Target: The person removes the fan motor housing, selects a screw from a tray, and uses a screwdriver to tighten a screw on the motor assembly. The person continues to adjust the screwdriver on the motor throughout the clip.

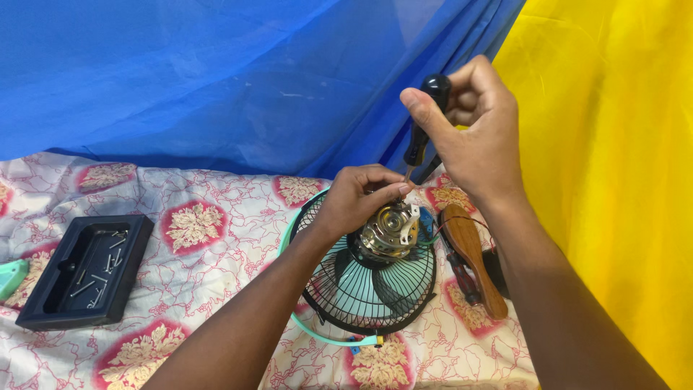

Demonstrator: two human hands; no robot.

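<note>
A small table fan lies face down on the patterned cloth, its black wire grille ringed in mint green. The bare metal motor sticks up from the grille's back. My left hand rests on the motor's top edge, fingertips pinched near the screwdriver tip. My right hand grips a black-handled screwdriver held upright, its tip pointing down at the motor.
A black plastic tray holding several loose screws sits at the left. A mint-green part lies at the far left edge. A brown wooden-handled tool lies right of the fan. Blue cloth and yellow cloth hang behind.
</note>
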